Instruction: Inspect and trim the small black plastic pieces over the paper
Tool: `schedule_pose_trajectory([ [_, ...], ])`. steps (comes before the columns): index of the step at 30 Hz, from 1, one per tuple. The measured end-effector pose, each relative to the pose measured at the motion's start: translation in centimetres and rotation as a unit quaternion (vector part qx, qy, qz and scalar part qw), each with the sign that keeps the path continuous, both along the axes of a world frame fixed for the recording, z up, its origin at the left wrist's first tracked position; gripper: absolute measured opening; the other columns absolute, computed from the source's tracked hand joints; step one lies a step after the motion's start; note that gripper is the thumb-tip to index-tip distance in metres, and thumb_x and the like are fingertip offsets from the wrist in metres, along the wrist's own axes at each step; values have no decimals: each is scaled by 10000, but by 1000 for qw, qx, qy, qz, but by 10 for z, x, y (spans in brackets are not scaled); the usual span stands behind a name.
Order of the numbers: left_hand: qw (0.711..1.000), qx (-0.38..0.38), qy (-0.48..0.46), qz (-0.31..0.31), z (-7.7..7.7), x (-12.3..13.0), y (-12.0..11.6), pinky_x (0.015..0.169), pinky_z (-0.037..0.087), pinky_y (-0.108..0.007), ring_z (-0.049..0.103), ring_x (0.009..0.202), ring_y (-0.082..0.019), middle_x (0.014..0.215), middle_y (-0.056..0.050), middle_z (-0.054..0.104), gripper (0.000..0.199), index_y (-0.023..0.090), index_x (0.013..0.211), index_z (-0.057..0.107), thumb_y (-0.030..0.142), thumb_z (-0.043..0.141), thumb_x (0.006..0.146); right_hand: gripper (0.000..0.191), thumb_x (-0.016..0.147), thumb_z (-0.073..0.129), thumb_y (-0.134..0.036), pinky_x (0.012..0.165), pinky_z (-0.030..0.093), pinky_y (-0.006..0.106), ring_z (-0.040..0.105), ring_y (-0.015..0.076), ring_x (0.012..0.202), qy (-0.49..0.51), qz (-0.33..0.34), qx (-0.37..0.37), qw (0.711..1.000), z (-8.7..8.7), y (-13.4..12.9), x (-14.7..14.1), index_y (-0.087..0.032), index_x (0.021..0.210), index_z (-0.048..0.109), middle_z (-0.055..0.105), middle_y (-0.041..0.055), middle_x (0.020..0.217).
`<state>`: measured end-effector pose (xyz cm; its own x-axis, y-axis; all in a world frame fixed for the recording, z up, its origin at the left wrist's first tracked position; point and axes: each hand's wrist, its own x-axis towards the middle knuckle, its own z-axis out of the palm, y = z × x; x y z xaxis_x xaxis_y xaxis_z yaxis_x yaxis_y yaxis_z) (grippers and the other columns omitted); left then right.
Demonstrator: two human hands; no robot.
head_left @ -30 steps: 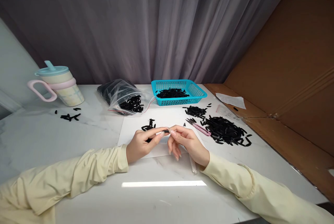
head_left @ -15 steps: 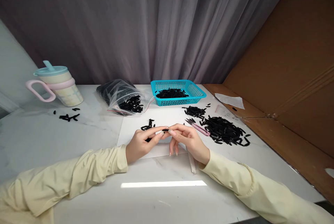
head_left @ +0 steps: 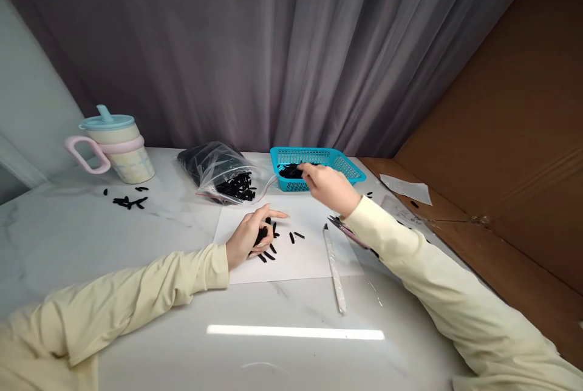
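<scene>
My left hand [head_left: 255, 234] rests over a white sheet of paper [head_left: 314, 257], its lower fingers curled around several small black strips [head_left: 260, 235] and its index finger stretched to the right. More loose black strips lie under and beside it. Over the blue plastic basket [head_left: 350, 167] is my right hand [head_left: 330, 184], its fingers pinched together and pointing down at the black strips [head_left: 288, 170] inside. What its fingertips hold, if anything, is hidden. On the paper's right side lies a white pen-like stick [head_left: 334, 269] with a dark tip. Pink-handled snips [head_left: 348, 233] are partly covered by my right forearm.
A clear zip bag [head_left: 223, 172] of black strips lies open left of the basket. Farther left stand a tumbler [head_left: 122, 151] with a pink handle and a small group of black strips [head_left: 130, 202]. At right are a paper slip [head_left: 405, 189] and cardboard [head_left: 501, 136].
My hands have parted. My right hand has moved from the black strip between both hands up to the basket. The left has drawn back slightly, and the white stick is now uncovered.
</scene>
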<state>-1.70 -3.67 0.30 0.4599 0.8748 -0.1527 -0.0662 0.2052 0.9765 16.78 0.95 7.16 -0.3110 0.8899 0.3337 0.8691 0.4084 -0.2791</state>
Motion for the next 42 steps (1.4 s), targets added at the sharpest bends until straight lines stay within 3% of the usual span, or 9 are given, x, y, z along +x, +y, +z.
schedule_pose_trajectory([
  [4,1000,-17,-5,-9,-2,0,1,241,121,-144,188,240,-64,314,91,306,535,117,1070,558,522,269,872,204,855,505,-111,779,463,256,625,182,878,-14,139,-45,989,-17,-46,-24,-187,975,652,681,53,939],
  [7,1000,-21,1,-17,-2,1,2,231,117,-140,181,232,-68,297,91,304,540,136,1003,546,558,239,864,243,842,507,-75,781,478,277,615,183,880,60,250,-37,966,-35,-54,-32,-176,1011,650,663,70,936],
  [9,999,-22,2,-27,-3,1,3,228,121,-136,171,233,-70,297,96,304,523,160,978,523,573,226,860,210,834,525,-81,740,494,272,618,174,817,116,277,-27,953,-47,-50,-32,-175,950,673,650,69,874],
  [12,999,-20,-3,-42,-3,0,3,236,124,-131,169,244,-72,309,103,313,488,188,984,488,583,230,857,174,849,517,-115,697,500,264,618,168,772,161,285,-5,945,-60,-43,-30,-178,849,680,623,61,809],
  [15,999,-19,8,-47,-4,0,2,247,113,-140,166,250,-72,310,103,312,480,198,918,483,611,250,842,186,873,479,-135,748,489,280,609,189,869,156,299,12,941,-66,-44,-29,-182,826,652,621,65,821],
  [20,997,-49,40,-50,-5,0,3,259,90,-180,150,252,-61,300,93,259,543,209,612,373,710,252,784,156,873,451,-126,722,477,283,588,191,849,106,336,15,936,-58,-47,-32,-168,869,601,625,79,878],
  [27,993,-56,50,-88,-1,0,3,281,77,-221,171,244,-50,300,61,248,634,199,454,329,746,232,759,96,839,478,-101,644,451,253,549,159,725,63,352,-30,933,-52,-44,-31,-172,838,544,605,60,841],
  [34,993,-16,59,-103,-2,-2,4,267,112,-198,169,234,-54,289,73,260,602,196,490,358,699,237,797,149,836,528,-166,621,438,239,539,139,636,121,326,-43,937,-52,-40,-27,-191,692,497,593,20,708],
  [42,992,-4,59,-110,-1,-2,4,266,130,-186,181,240,-57,301,81,277,591,186,528,397,677,237,813,64,837,546,-211,598,440,229,544,121,609,178,280,-92,939,-43,-52,-23,-184,780,533,604,17,754],
])
